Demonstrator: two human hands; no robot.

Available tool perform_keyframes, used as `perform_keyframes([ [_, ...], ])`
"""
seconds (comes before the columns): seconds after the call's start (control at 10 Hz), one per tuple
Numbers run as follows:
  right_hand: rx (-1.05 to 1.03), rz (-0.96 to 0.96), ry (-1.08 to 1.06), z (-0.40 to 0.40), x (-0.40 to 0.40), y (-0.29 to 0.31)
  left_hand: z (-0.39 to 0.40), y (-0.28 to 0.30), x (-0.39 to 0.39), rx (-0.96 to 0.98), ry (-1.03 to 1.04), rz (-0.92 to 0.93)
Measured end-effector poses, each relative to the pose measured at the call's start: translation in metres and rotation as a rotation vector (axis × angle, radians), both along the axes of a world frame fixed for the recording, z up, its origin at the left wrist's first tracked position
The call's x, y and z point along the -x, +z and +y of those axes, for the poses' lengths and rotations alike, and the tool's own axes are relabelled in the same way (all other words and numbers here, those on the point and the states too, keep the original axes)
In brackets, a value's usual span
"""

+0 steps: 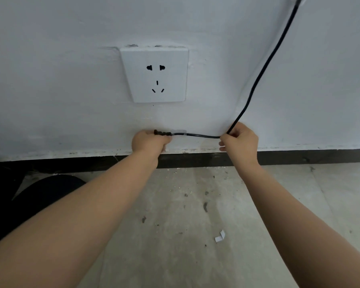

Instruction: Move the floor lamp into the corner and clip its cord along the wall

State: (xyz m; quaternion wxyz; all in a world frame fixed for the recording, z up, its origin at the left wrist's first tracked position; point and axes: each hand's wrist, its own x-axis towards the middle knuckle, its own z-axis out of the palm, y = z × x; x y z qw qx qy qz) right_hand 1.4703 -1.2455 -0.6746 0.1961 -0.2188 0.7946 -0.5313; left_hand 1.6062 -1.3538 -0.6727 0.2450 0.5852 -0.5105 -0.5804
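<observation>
Head view, the only one I have — I take the wall socket (154, 74) as my landmark. Below the socket, just above the dark skirting (299, 156), my left hand (149, 141) is closed in a fist around the ribbed black end of the cord (197, 135), held close against the wall (50, 80); whether that ribbed part is the plug's strain relief or a clip I cannot tell. Below and to the right of the socket, my right hand (239, 141) is curled shut, pinching the same cord where it bends. Between the two hands the cord runs nearly level along the wall; from the right hand it climbs steeply up, passing right of the socket and out of the top edge. The socket is empty, nothing plugged in. The lamp itself is not in view, so I cannot judge whether it stands in the corner. My reading: the cord-routing step is under way, this low stretch being lined up — no fixed clip is clearly visible yet. On the floor (175, 225), well below the socket, lies a small white paper scrap (220, 236), perhaps an adhesive backing. No containers in sight.
</observation>
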Motion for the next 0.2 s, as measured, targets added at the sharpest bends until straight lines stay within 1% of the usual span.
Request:
perform_keyframes([
  [0.1, 0.0, -0.098, -0.014, 0.003, -0.001, -0.006, 0.006, 0.0, -0.01, 0.145, 0.013, 0.019],
  [0.2, -0.014, -0.243, -0.009, 0.003, -0.008, -0.012, 0.015, 0.005, -0.023, 0.304, -0.081, -0.125],
])
